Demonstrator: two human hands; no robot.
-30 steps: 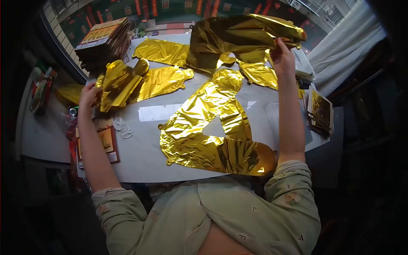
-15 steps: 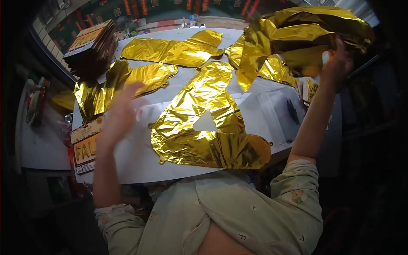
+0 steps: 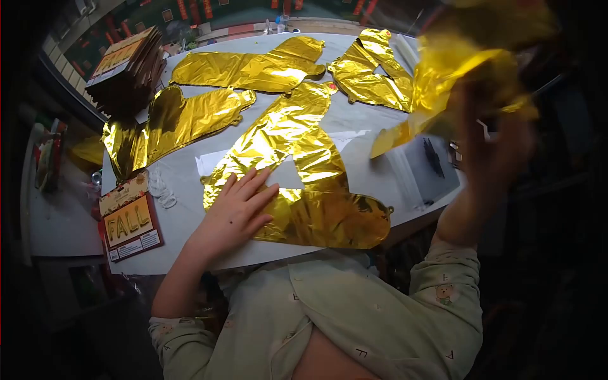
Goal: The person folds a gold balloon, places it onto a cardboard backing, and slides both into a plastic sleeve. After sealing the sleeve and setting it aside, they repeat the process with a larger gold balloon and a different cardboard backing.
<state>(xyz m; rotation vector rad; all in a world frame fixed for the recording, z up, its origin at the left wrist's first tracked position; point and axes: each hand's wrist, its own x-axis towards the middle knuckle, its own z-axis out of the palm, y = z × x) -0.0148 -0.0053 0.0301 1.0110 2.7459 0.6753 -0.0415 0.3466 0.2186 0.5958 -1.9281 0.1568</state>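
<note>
My left hand (image 3: 233,215) lies with spread fingers on the lower left of a flat gold foil letter A balloon (image 3: 323,218). At the upper right, my right hand (image 3: 491,136) is blurred by motion, with loose gold foil (image 3: 459,69) at its fingers; how they grip it is smeared. Another gold A-shaped foil (image 3: 370,73) lies at the back right. A long gold foil piece (image 3: 247,68) is at the back, and a folded one (image 3: 183,123) rests on the left side of the table.
A stack of printed cards (image 3: 126,69) stands at the back left. The FALL package (image 3: 130,221) lies at the left edge, beside a coil of clear string (image 3: 162,189). Clear plastic bags (image 3: 418,168) lie on the right of the white table (image 3: 215,259).
My left hand has come down onto the A-shaped foil. The foil at my right hand has swung up and nearer, uncovering the back-right foil letter.
</note>
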